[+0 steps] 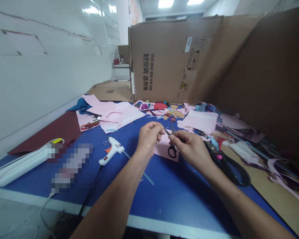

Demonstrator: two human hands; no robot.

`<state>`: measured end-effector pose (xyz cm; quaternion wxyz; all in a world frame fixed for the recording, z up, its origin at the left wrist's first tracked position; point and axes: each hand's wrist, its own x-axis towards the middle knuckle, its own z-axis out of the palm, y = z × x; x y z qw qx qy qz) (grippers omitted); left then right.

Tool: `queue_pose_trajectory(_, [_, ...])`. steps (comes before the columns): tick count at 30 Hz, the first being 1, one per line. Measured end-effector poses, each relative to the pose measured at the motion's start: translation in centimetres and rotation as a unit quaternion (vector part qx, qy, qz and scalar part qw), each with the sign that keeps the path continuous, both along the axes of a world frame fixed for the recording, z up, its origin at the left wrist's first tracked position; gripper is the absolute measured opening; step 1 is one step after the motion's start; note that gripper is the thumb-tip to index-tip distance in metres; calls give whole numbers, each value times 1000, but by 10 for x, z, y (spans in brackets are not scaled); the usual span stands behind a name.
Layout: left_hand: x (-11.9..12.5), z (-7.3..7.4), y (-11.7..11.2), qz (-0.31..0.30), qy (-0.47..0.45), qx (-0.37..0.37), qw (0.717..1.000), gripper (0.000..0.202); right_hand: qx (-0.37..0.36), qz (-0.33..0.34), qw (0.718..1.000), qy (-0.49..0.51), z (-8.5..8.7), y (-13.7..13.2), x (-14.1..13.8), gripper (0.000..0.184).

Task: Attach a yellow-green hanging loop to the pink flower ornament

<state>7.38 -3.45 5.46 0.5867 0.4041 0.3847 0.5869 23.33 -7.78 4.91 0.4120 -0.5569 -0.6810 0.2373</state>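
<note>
My left hand (149, 136) is closed in a pinch over the blue table (164, 192), its fingertips at a small thing too tiny to name. My right hand (191, 148) is closed round a small pair of scissors (171, 130), whose thin blades stick up between the two hands. Under both hands lies a pink sheet (164, 149) with a black cut-out shape (172, 152) on it. The hands almost touch each other.
A white glue gun (112, 151) with a black cord lies left of my left arm. Large black scissors (229, 164) lie to the right. Pink sheets (114, 114) and paper scraps cover the far table. Cardboard boxes (179, 56) wall off the back and right.
</note>
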Motion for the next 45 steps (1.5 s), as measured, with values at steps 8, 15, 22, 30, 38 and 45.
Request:
queue_pose_trajectory(8, [-8,-3,9,78,30,-7,996,21,-73,34,985,151,7,4,1,40])
queue_pose_trajectory(15, [0,-5,5,63,62,-3,996,8,-75,31,977,199,10,4,2,41])
queue_pose_trajectory(22, [3,-6,3,39,38,31,998,18,-64,13,979,194,6,7,4,41])
queue_pose_trajectory(30, [9,-5,-6,-39,46,37,997,26,-30,18,983,179,3,5,1,40])
queue_pose_trajectory(38, [13,-10,-5,-52,36,46,997,27,-54,38,985,157,4,5,-1,47])
queue_pose_trajectory(45, [8,-9,-3,-34,106,76,991,17,-41,-3,985,170,14,8,19,61])
